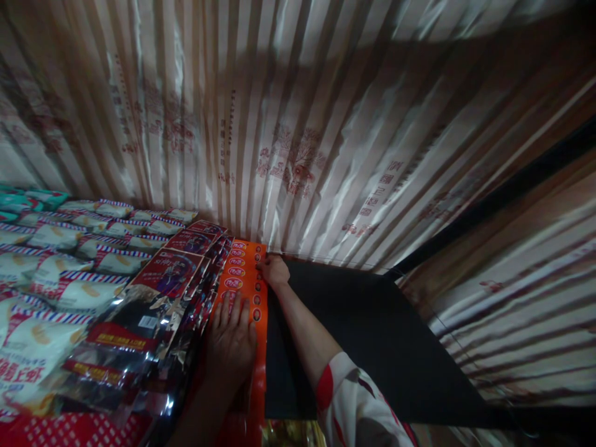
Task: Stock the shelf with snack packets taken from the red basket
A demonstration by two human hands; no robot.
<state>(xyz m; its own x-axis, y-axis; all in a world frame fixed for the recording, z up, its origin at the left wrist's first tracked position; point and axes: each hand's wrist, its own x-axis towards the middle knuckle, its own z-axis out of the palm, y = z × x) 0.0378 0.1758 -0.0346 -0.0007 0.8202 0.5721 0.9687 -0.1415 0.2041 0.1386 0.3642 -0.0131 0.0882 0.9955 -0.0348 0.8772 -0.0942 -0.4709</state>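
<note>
– Hands: how are they placed?
– Both are put to the orange strip (262, 304). Left hand (231, 338) is laid palm down across its near part, fingers extended and slightly spread; released, not clenched. Right hand (274, 271) is set at the strip's right edge, close to the far end, fingers bent. Whether the edge is pinched there or only touched can't be told.

– Where is the strip, exactly?
– It is laid lengthwise, pointing away from the wearer, along the left side of the black tabletop (372, 341). Oval logos are printed in a column on its left part, small round marks along its right. Its near part is partly covered by the left hand.

– Left of it?
– Dark red packets (170, 270) are stacked overlapping right beside the strip; shiny film is seen on them, plus a white barcode label. Further left, white packets (69, 292) with red-and-blue striped edges are lined up in rows. Green packets (40, 198) are seen at the far left corner. Bottom left, a red dotted package (84, 429) is cut off by the frame.

– Anything else?
– Something gold (293, 433) is partly shown at the near edge. Right forearm is covered by a white and red sleeve (347, 394). Everything is backed by a pleated curtain (298, 161), printed in red; at right it is crossed by a black bar (503, 186).
</note>
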